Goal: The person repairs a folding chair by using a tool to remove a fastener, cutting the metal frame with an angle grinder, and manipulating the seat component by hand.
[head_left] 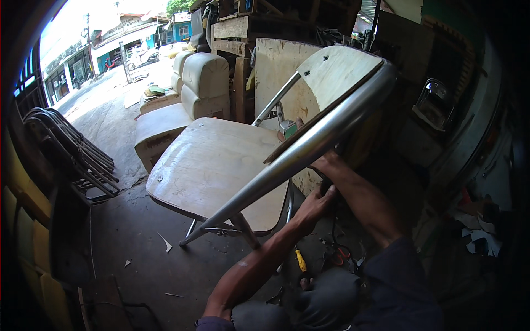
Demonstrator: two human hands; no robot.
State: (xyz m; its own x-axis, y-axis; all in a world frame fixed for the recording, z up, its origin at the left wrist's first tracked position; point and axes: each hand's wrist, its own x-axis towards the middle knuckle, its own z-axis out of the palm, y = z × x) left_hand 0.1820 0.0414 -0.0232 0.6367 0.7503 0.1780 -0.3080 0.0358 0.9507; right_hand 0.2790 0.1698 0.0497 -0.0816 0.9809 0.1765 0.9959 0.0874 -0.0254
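A folding chair with a pale wooden seat, curved wooden backrest and silver tube frame stands before me. My right hand reaches behind the backrest and is mostly hidden by it and the tube. Past the backrest's edge, its fingers show around a silver-and-green tool, whose exact kind I cannot make out. Below the tube, close to the right forearm, my left hand is closed with the thumb on top. What it grips is dark and hidden.
On the floor by my knees lie a yellow-handled screwdriver, orange-handled scissors and a dark cord. Folded metal chairs lean at left. Cream padded seats and a wooden panel stand behind the chair. Scraps lie at right.
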